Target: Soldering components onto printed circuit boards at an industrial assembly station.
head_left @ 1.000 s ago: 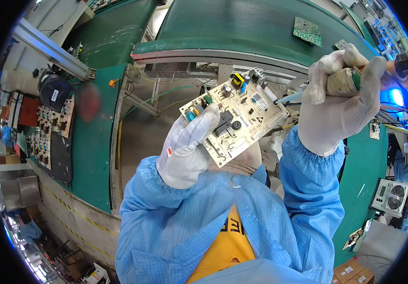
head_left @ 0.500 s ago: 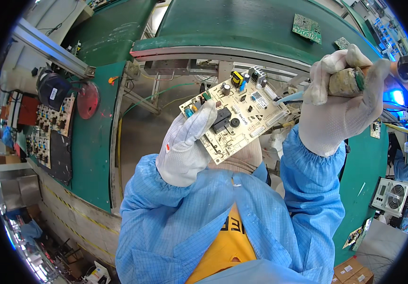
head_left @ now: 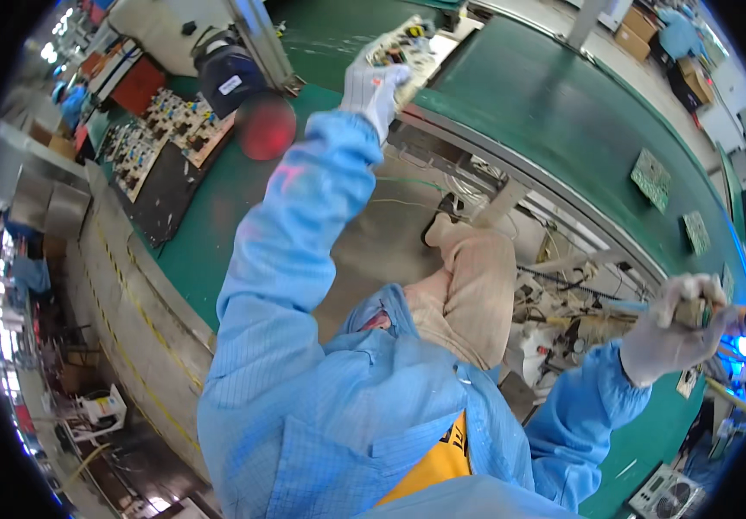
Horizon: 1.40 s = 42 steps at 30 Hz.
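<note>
My left hand [head_left: 371, 88], in a white glove, is stretched far out and up, gripping a pale circuit board [head_left: 406, 43] with coloured parts over the edge of the green conveyor belt [head_left: 563, 112]. My right hand [head_left: 671, 329], also gloved, is low at the right and is closed around a tool handle [head_left: 698, 313] with a thin tip pointing left. Both arms wear light blue sleeves.
Two green circuit boards [head_left: 650, 177] lie further along the belt. A tray of several boards [head_left: 170, 130] sits at the left beside a red round object [head_left: 264, 127] and a dark blue device [head_left: 228, 76]. Cables and white parts crowd the frame [head_left: 554, 303] under the belt.
My left hand has carried the circuit board from in front of my chest far out to the conveyor. My right hand with the tool has dropped lower. The view has swung.
</note>
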Tool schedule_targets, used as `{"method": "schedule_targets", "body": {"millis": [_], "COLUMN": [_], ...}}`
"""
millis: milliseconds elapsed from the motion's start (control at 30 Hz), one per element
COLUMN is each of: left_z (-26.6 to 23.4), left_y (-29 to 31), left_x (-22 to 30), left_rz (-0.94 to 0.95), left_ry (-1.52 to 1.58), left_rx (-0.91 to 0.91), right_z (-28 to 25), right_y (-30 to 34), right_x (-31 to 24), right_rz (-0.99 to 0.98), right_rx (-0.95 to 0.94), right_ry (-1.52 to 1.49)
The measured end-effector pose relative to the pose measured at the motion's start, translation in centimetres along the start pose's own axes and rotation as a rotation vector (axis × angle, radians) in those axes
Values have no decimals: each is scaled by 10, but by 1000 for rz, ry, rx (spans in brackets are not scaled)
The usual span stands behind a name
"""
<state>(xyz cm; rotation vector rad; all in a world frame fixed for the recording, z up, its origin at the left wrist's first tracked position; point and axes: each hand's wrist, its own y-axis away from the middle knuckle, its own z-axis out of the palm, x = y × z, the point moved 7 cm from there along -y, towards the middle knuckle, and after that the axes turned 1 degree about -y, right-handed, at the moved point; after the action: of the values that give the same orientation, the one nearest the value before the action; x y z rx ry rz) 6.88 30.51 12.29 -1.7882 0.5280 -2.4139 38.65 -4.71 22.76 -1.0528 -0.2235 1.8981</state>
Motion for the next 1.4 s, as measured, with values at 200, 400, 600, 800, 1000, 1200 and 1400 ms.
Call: {"method": "schedule_targets", "body": {"millis": [200,400,600,800,1000,1200,1400], "left_z": [-93,-92,162,371,440,355,179], "left_y": [-116,-137,-88,33,62,28,77], "left_x": [-42,-41,-31,-64,-114,-91,-49], "left_rz": [160,-78,159,577,550,-228,-587], "left_ry": [-1146,-1586,-1195,-1158,-1206,22,742], "left_rx": [258,182,-308,-873,-999,-615,-365], "right_z": [-13,-26,-24,-21,-20,-18,-10], "right_y": [4,3,-3,-6,0,6,17], "right_x": [-21,-22,-8,-2,3,4,4], "right_rz": [-61,-11,-122,-108,-87,-52,15], "right_rx": [122,208,212,86,86,80,229], "right_ry": [189,114,251,268,251,228,100]}}
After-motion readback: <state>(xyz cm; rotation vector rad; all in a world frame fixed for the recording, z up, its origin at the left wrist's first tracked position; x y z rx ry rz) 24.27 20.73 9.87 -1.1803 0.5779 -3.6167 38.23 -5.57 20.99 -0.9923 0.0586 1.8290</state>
